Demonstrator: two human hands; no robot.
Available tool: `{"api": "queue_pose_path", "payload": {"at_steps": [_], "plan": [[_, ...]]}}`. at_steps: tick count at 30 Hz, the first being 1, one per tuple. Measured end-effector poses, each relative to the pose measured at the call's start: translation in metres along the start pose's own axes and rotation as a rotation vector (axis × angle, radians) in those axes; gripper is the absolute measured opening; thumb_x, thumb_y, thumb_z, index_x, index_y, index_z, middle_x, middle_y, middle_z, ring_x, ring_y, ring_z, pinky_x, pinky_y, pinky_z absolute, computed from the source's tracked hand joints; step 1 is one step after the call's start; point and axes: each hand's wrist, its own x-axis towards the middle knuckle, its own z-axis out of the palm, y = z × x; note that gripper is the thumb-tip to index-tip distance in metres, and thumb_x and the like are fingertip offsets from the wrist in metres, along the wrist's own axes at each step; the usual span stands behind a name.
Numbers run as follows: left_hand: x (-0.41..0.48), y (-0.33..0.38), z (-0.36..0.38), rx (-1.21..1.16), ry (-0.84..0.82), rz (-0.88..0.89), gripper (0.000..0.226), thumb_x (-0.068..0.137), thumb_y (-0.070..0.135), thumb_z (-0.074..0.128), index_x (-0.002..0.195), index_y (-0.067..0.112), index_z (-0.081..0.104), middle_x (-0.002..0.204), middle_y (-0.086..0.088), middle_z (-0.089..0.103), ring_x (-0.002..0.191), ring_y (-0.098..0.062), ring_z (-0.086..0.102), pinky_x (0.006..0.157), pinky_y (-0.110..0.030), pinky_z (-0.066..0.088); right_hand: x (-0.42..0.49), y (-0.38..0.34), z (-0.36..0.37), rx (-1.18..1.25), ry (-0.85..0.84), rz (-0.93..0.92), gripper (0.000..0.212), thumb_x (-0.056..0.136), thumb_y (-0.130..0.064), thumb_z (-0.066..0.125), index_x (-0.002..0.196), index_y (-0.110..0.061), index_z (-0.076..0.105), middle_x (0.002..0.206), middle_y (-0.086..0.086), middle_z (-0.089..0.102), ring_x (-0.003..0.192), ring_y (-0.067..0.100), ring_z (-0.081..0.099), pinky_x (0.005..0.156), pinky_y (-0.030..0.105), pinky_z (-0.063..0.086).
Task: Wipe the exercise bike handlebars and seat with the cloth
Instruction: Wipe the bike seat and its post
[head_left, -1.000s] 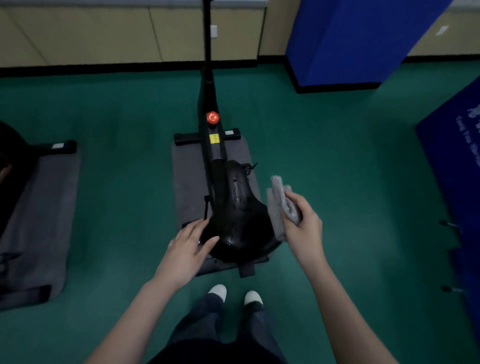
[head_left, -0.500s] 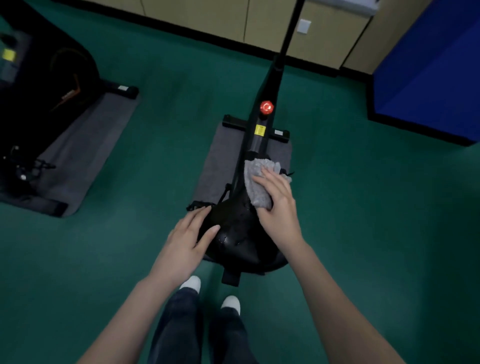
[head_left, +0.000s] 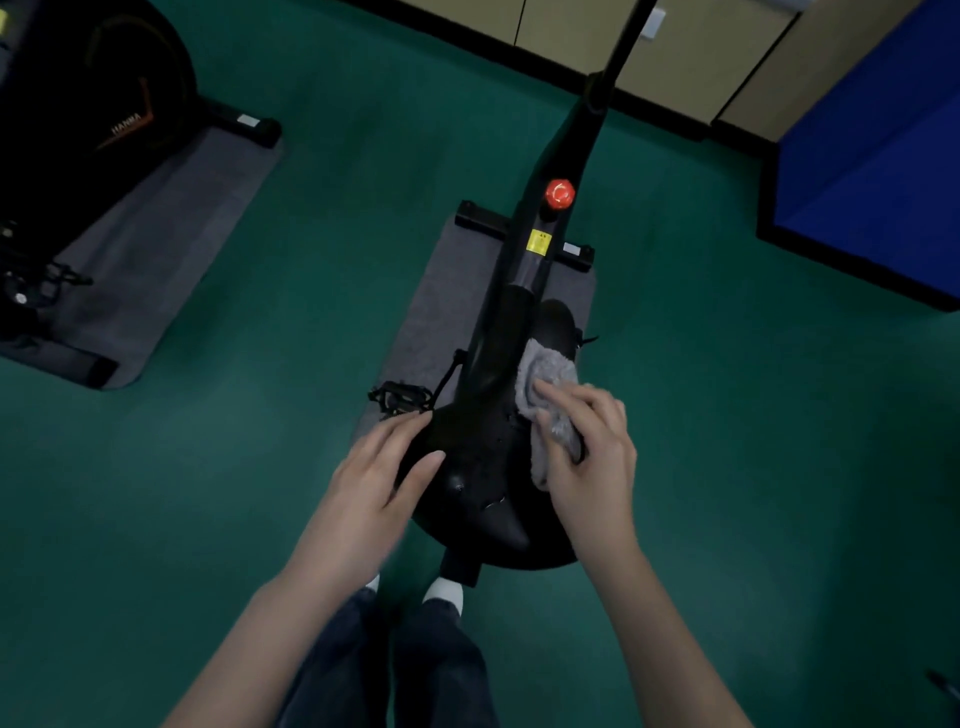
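- Right hand grips grey cloth, pressing it on bike seat (right flank) to wipe.
- Left hand, flat and empty, rests on seat's left edge, probably steadying it.

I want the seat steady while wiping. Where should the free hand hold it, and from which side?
Hold the seat by its wide rear edge from the person's left, fingers laid over the rim. The seat broadens toward the person, and the right hand holds the cloth against its right side, so the left flank is clear of the cloth. The left hand rests there.
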Motion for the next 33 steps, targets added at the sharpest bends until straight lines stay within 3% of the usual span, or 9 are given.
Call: {"api": "queue_pose_path", "payload": {"at_steps": [3, 6, 9, 13, 16, 19, 23, 27, 33], "plan": [[0.0, -0.004, 0.0, -0.023, -0.002, 0.005, 0.061, 0.088, 0.062, 0.03, 0.142, 0.034, 0.038, 0.14, 0.023, 0.039, 0.133, 0.002, 0.032, 0.114, -0.028, 0.026, -0.001, -0.002, -0.003, 0.015, -0.034, 0.044, 0.043, 0.084, 0.005, 0.065, 0.124, -0.012, 0.06, 0.11, 0.001, 0.056, 0.107, 0.012, 0.052, 0.096, 0.02, 0.042], [0.0, -0.007, 0.001, -0.023, -0.008, 0.002, 0.06, 0.089, 0.063, 0.029, 0.142, 0.037, 0.036, 0.141, 0.026, 0.037, 0.133, 0.004, 0.03, 0.112, -0.023, 0.023, 0.0, -0.004, -0.002, -0.018, -0.027, 0.048, 0.041, 0.078, 0.012, 0.066, 0.113, -0.009, 0.065, 0.112, 0.001, 0.05, 0.107, 0.003, 0.048, 0.099, 0.026, 0.041], [0.0, -0.008, 0.002, -0.024, -0.007, 0.013, 0.057, 0.09, 0.062, 0.029, 0.142, 0.039, 0.035, 0.14, 0.027, 0.036, 0.133, 0.006, 0.029, 0.111, -0.023, 0.023, -0.001, -0.004, -0.001, -0.035, -0.035, 0.059, 0.036, 0.078, 0.011, 0.068, 0.108, -0.009, 0.066, 0.111, 0.001, 0.051, 0.104, -0.002, 0.047, 0.098, 0.019, 0.041], [0.0, -0.006, 0.002, -0.044, 0.009, 0.011, 0.056, 0.09, 0.061, 0.03, 0.141, 0.04, 0.037, 0.137, 0.031, 0.036, 0.13, 0.011, 0.028, 0.109, -0.018, 0.021, 0.001, -0.004, -0.003, -0.05, -0.014, 0.075, 0.026, 0.078, 0.005, 0.072, 0.099, -0.01, 0.069, 0.099, 0.001, 0.06, 0.092, 0.0, 0.053, 0.086, 0.007, 0.041], [0.0, -0.007, 0.001, -0.039, 0.003, 0.021, 0.054, 0.089, 0.063, 0.029, 0.14, 0.044, 0.035, 0.133, 0.041, 0.032, 0.128, 0.018, 0.024, 0.106, -0.012, 0.018, 0.022, -0.004, -0.007, -0.016, 0.142, 0.067, 0.016, 0.079, 0.001, 0.072, 0.093, -0.008, 0.07, 0.094, 0.003, 0.062, 0.087, -0.001, 0.053, 0.08, 0.003, 0.037], [0.0, -0.01, 0.0, -0.04, -0.004, 0.03, 0.053, 0.089, 0.064, 0.029, 0.139, 0.046, 0.034, 0.134, 0.042, 0.029, 0.13, 0.015, 0.025, 0.108, -0.017, 0.02, 0.061, -0.002, -0.006, -0.036, 0.241, -0.018, 0.015, 0.081, 0.001, 0.07, 0.096, -0.002, 0.069, 0.097, 0.007, 0.059, 0.09, 0.002, 0.051, 0.083, 0.003, 0.035], [-0.001, -0.011, -0.001, -0.046, -0.014, 0.031, 0.052, 0.089, 0.064, 0.029, 0.138, 0.049, 0.033, 0.135, 0.041, 0.03, 0.13, 0.014, 0.025, 0.108, -0.019, 0.021, 0.07, -0.002, 0.011, -0.08, 0.078, -0.061, 0.022, 0.08, 0.006, 0.068, 0.099, -0.006, 0.07, 0.1, 0.004, 0.057, 0.097, 0.02, 0.056, 0.087, 0.013, 0.04], [-0.002, -0.012, -0.003, -0.048, -0.033, 0.044, 0.054, 0.088, 0.065, 0.028, 0.14, 0.05, 0.032, 0.138, 0.04, 0.028, 0.131, 0.014, 0.024, 0.107, -0.018, 0.022, 0.043, 0.003, 0.006, -0.153, -0.071, -0.213, 0.024, 0.079, 0.003, 0.071, 0.1, -0.008, 0.072, 0.099, 0.003, 0.057, 0.096, 0.021, 0.056, 0.087, 0.021, 0.043], [-0.001, -0.02, -0.006, -0.046, -0.116, 0.089, 0.072, 0.076, 0.081, 0.04, 0.14, 0.054, 0.021, 0.141, 0.041, 0.018, 0.134, 0.015, 0.016, 0.11, -0.016, 0.016, 0.032, -0.005, 0.014, -0.219, -0.068, -0.226, 0.033, 0.073, 0.012, 0.068, 0.099, -0.006, 0.073, 0.097, 0.006, 0.058, 0.096, 0.023, 0.054, 0.092, 0.016, 0.039]]}}
